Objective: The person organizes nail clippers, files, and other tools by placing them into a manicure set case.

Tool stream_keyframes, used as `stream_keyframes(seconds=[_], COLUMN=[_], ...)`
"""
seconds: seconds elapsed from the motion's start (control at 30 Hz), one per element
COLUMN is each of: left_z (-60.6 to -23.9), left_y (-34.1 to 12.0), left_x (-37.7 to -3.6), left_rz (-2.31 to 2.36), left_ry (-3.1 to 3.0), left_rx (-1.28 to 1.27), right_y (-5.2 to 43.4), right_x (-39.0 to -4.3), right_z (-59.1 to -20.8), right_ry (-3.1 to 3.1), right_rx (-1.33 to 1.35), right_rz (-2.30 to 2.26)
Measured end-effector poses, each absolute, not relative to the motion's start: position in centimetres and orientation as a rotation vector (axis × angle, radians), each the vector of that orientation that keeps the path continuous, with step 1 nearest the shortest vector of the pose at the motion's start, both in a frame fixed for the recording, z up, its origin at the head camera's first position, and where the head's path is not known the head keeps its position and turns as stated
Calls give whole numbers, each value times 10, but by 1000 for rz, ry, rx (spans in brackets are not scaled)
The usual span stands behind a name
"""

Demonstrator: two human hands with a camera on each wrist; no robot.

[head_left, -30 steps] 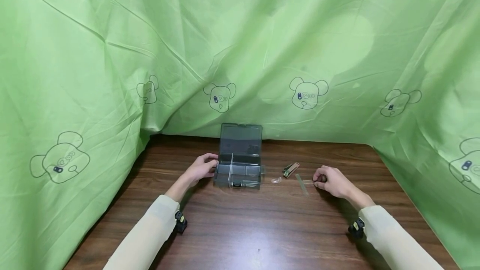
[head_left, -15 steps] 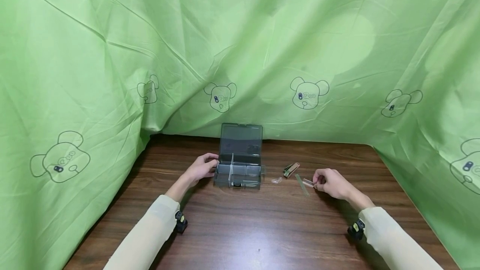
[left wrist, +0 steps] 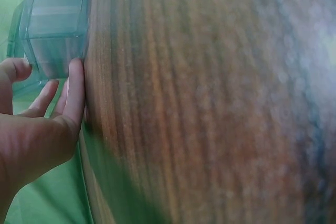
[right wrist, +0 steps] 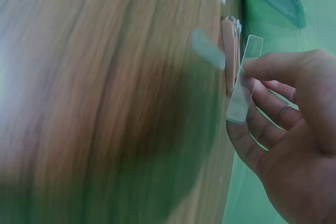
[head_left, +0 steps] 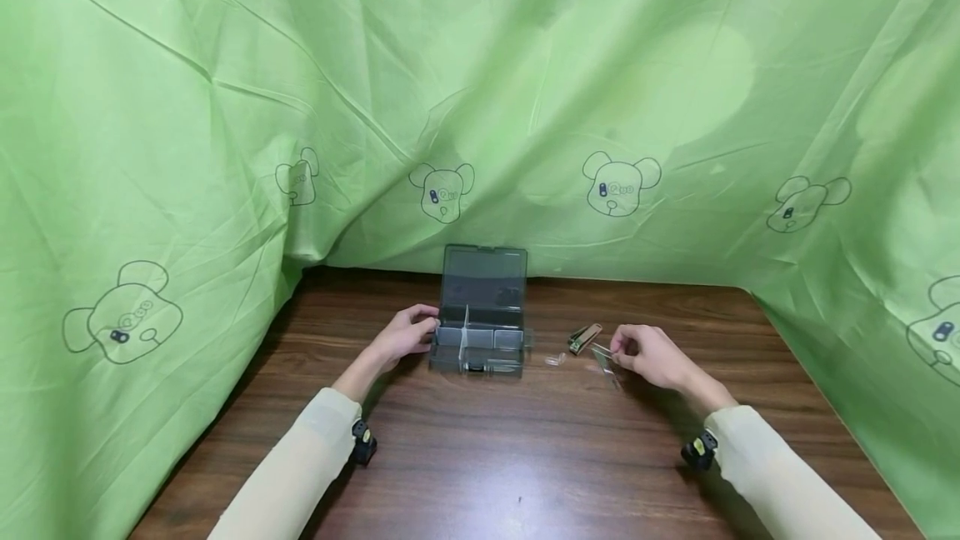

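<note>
A smoky clear divided box (head_left: 447, 359) stands on the table with its lid (head_left: 483, 277) raised. My left hand (head_left: 405, 332) rests at the box's left end; in the left wrist view its fingertips (left wrist: 76, 69) are right at the box wall. My right hand (head_left: 652, 355) pinches a flat, clear rectangular strip (right wrist: 240, 100) between thumb and fingers, tilted above the table. Just left of it lie a greenish translucent strip (head_left: 600, 359) and a copper-coloured nail clipper (head_left: 585, 338). Small clear pieces (head_left: 555, 360) lie between the clipper and the box.
The brown wooden table (head_left: 480, 448) carries everything. A green curtain (head_left: 525, 107) with bear prints hangs behind it and along both sides. White dividers (head_left: 465, 327) split the box into several compartments.
My right hand has moved left and slightly away from me, bringing the clear strip over the greenish strip, close to the nail clipper. My left hand has stayed at the box.
</note>
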State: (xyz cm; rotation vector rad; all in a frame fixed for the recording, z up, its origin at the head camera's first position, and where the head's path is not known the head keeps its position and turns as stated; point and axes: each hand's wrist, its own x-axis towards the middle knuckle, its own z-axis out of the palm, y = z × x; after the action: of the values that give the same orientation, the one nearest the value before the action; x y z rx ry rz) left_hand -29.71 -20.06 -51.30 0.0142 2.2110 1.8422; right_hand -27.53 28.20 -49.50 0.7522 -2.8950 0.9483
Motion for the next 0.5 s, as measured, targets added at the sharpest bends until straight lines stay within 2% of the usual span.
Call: stream_keyframes(seconds=[0.5], left_z=[-513], left_y=[-200], left_x=[-297], left_rz=[1831], left_ry=[2220], left_rx=[29], right_y=[216], right_x=[-279], right_z=[-482], right_ry=[-2790], right_rx=[896], right_rz=[1076])
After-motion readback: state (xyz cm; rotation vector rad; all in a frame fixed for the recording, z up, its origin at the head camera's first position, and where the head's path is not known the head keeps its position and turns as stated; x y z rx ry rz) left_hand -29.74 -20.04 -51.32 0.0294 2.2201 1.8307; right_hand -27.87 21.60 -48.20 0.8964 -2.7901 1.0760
